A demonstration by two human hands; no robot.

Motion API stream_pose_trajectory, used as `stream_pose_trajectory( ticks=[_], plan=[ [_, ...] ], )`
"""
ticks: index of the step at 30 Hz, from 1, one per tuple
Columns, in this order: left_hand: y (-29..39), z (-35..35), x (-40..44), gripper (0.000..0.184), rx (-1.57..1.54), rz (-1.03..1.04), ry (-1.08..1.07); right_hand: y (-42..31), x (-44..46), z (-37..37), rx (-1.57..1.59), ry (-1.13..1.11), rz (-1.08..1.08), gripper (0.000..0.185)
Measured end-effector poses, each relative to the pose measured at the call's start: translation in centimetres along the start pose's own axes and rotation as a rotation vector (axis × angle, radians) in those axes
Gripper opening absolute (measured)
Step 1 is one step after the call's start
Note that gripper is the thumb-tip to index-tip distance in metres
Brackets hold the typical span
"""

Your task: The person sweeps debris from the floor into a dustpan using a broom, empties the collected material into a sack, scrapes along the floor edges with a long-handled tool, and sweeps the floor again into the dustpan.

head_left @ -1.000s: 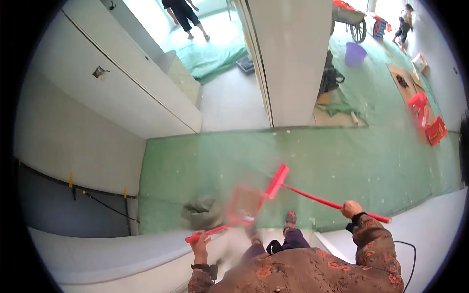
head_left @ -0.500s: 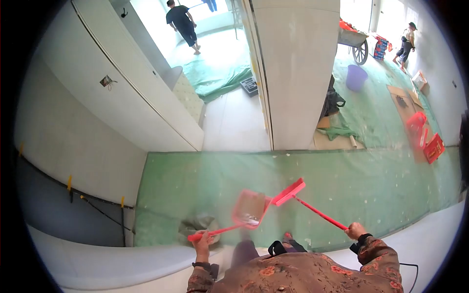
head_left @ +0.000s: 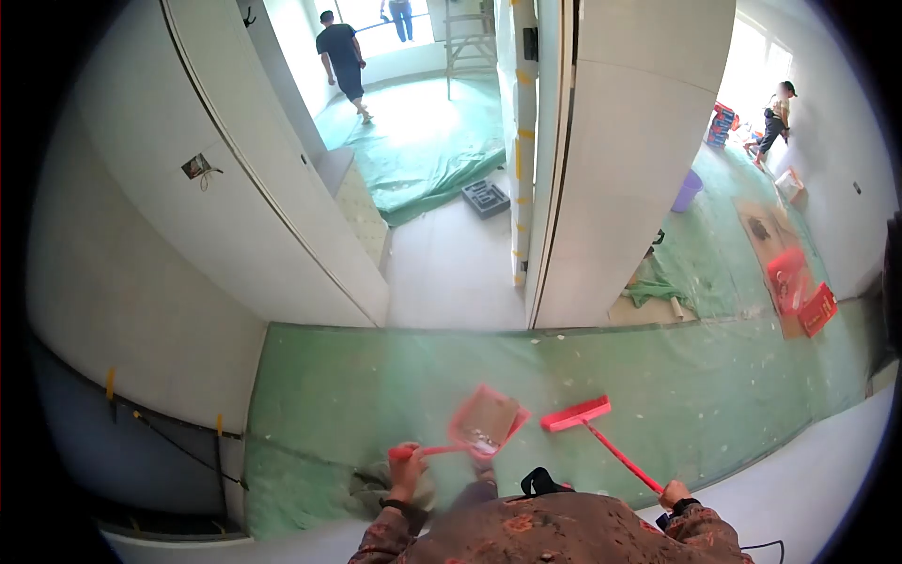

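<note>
My left hand is wrapped round the handle of a red dustpan. Some debris and a flat brownish piece lie in its pan. With my right hand I grip the handle end of a red broom, its head out in front of me, a little right of the dustpan. A small gap separates broom head and pan. Beneath both tools is a green protective floor sheet, speckled with white bits. A greyish crumpled bag lies below my left hand.
A doorway with a white floor opens ahead, a grey tool case inside it. One person is in the far room, another by the right wall. A purple bucket, cardboard and a red box stand at right.
My view has shifted, bringing more of the doorway into sight. The broom head has swung level and moved slightly away from the dustpan. Both people have moved.
</note>
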State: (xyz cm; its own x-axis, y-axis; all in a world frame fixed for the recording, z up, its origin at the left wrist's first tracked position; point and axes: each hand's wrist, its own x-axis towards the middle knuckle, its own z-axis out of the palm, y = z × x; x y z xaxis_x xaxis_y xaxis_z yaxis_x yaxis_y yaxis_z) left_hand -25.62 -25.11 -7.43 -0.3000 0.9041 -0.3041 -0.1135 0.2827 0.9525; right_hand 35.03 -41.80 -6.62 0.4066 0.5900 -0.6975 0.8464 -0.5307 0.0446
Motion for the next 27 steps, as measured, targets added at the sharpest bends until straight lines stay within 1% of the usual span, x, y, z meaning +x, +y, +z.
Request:
stream_pose_trajectory(
  ticks=[2,5,9,10,11,14,16,18,19,22,25,27],
  plan=[
    [1.0,-0.1,1.8,0.011,0.038,0.034,-0.054,-1.7,-1.1,-0.8,0.04,0.052,0.074,0.026],
    [1.3,-0.9,4.4,0.007,0.058,0.002,-0.099,-1.9,-0.7,-0.1,0.002,0.068,0.073,0.025],
    [1.5,-0.9,6.4,0.009,0.044,0.006,-0.108,-3.7,-2.5,-1.2,0.041,0.081,0.122,0.023],
    [1.5,-0.8,6.8,0.009,0.096,0.025,-0.074,-3.7,-2.6,-1.1,0.052,0.072,0.149,0.023],
    [1.4,-0.8,7.3,0.01,0.149,0.045,-0.039,-3.6,-2.6,-0.9,0.063,0.062,0.175,0.023],
    [1.2,-0.8,8.3,0.012,0.17,0.055,-0.048,-2.2,-2.0,0.6,0.091,0.079,0.18,0.024],
    [2.3,0.0,8.1,0.012,0.149,0.072,-0.032,-1.2,-1.9,1.3,0.091,0.055,0.154,0.025],
    [2.8,0.4,8.4,0.011,0.134,0.096,-0.017,-0.9,-1.8,2.0,0.144,0.071,0.192,0.026],
    [2.4,0.4,8.9,0.011,0.133,0.112,-0.022,0.4,-0.6,3.8,0.156,0.078,0.187,0.028],
    [2.3,1.3,8.9,0.011,0.138,0.127,-0.035,-0.4,-2.3,2.9,0.153,0.028,0.208,0.03],
    [2.6,2.5,9.8,0.01,0.126,0.122,-0.047,0.9,-0.9,5.7,0.231,-0.022,0.243,0.03],
    [3.0,3.4,10.2,0.01,0.104,0.108,-0.058,0.1,-1.8,5.4,0.224,-0.014,0.234,0.031]
  ],
)
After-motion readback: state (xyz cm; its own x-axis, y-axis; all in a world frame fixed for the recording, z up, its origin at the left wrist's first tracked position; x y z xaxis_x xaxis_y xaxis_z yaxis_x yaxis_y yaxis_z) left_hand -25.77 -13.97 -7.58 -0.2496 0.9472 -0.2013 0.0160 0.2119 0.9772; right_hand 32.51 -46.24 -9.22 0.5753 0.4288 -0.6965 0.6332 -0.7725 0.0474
